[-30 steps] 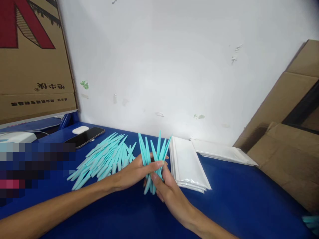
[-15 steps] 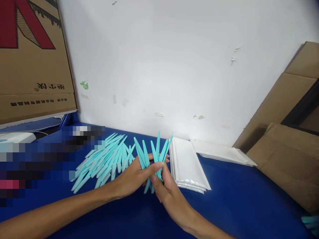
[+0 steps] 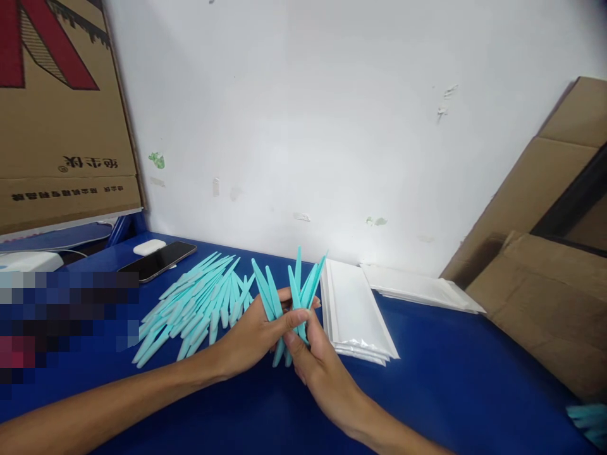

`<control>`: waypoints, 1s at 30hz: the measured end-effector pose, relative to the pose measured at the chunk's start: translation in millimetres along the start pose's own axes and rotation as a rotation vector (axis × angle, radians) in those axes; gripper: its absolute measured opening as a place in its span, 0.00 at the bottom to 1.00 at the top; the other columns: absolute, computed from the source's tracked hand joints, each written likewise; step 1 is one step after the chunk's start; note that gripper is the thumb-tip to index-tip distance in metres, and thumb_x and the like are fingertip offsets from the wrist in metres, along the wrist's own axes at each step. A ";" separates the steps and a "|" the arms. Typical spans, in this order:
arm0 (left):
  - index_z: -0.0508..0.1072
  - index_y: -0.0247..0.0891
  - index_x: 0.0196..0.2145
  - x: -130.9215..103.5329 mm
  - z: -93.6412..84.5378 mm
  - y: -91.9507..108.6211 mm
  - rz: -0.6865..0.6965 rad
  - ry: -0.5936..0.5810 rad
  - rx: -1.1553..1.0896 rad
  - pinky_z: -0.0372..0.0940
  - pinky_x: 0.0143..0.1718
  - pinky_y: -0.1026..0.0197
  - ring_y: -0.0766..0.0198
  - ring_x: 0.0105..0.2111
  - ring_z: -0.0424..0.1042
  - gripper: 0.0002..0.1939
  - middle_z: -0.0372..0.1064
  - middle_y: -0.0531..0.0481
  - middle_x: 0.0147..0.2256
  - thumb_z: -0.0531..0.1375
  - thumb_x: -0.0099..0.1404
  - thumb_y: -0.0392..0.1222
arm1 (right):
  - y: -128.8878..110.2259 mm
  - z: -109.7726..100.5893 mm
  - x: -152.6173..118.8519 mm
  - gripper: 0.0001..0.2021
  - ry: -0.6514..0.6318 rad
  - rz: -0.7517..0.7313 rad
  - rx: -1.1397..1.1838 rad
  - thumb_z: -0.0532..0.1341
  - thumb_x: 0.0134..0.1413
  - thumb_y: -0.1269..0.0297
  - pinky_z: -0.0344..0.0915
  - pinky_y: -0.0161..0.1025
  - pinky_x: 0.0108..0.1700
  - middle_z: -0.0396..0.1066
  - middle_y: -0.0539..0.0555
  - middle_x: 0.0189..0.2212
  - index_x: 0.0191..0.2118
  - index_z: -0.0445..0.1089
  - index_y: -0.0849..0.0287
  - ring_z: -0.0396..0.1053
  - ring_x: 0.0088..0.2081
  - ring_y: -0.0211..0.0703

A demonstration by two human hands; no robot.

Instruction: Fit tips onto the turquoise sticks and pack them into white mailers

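My left hand (image 3: 253,332) and my right hand (image 3: 320,363) are together above the table, both closed around turquoise tapered plastic sticks (image 3: 269,294). The held sticks fan upward in two groups, and their lower ends show below my fingers. My left thumb lies across the sticks, its tip close to my right fingers. Some fingers and the middles of the sticks are hidden. Just left of my hands, a loose pile of the same sticks (image 3: 199,309) lies on the blue table (image 3: 427,392).
White padded envelopes (image 3: 363,309) are stacked right of my hands, with more white envelopes (image 3: 422,287) by the wall. A phone (image 3: 165,259) and a small white case (image 3: 149,247) lie behind the pile. Cardboard boxes (image 3: 66,126) flank both sides. More turquoise pieces (image 3: 590,420) show bottom right.
The view has shifted slightly. The phone and white case now show where a pixelated patch covered them. My hands keep nearly the same grip, and the left group of sticks leans slightly further left.
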State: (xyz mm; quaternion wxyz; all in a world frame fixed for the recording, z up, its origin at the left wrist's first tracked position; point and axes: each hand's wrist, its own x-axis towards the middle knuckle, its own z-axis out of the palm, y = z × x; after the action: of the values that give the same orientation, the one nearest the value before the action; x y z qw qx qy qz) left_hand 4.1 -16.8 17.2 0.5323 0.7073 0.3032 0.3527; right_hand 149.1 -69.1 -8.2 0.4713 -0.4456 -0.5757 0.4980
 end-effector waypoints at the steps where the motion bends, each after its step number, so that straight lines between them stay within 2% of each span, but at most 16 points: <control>1: 0.75 0.40 0.44 0.1 0.0 -0.1 -0.003 0.000 -0.003 0.59 0.22 0.67 0.66 0.26 0.66 0.17 0.70 0.50 0.31 0.60 0.68 0.55 | 0.3 0.0 0.2 0.31 -0.019 0.008 -0.011 0.58 0.59 0.39 0.67 0.40 0.31 0.66 0.52 0.32 0.63 0.60 0.50 0.66 0.30 0.44; 8: 0.74 0.41 0.47 0.5 -1.3 -0.2 0.004 -0.021 -0.022 0.63 0.29 0.66 0.64 0.31 0.69 0.16 0.73 0.47 0.41 0.60 0.68 0.54 | -1.3 -1.1 1.0 0.30 -0.066 0.028 -0.030 0.56 0.61 0.38 0.60 0.36 0.25 0.60 0.48 0.26 0.61 0.59 0.49 0.58 0.23 0.40; 12: 0.73 0.41 0.49 0.4 -1.4 -0.4 -0.006 -0.025 0.008 0.59 0.24 0.66 0.66 0.29 0.67 0.17 0.74 0.47 0.39 0.59 0.69 0.53 | -1.1 -1.1 0.9 0.29 -0.058 0.024 -0.046 0.56 0.60 0.37 0.59 0.36 0.24 0.59 0.47 0.25 0.58 0.62 0.50 0.57 0.23 0.39; 17: 0.72 0.38 0.43 -0.6 -1.5 -2.1 -0.001 -0.016 0.013 0.59 0.24 0.67 0.63 0.34 0.71 0.15 0.74 0.46 0.40 0.60 0.69 0.53 | -0.4 -1.3 0.9 0.28 -0.065 0.014 -0.061 0.55 0.60 0.37 0.58 0.35 0.24 0.57 0.46 0.24 0.56 0.63 0.52 0.55 0.23 0.39; 30: 0.70 0.39 0.42 0.2 -1.4 -2.0 0.001 -0.006 0.000 0.59 0.23 0.67 0.65 0.32 0.72 0.13 0.74 0.47 0.41 0.60 0.69 0.51 | 0.2 -0.9 1.8 0.23 -0.085 -0.019 -0.042 0.55 0.62 0.40 0.57 0.35 0.23 0.57 0.46 0.25 0.52 0.64 0.53 0.53 0.22 0.37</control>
State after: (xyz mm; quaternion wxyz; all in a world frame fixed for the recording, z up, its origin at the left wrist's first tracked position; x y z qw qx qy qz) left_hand 3.0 -15.4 15.6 0.5330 0.7085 0.3014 0.3510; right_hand 149.7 -67.2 -8.2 0.4419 -0.4284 -0.6096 0.4996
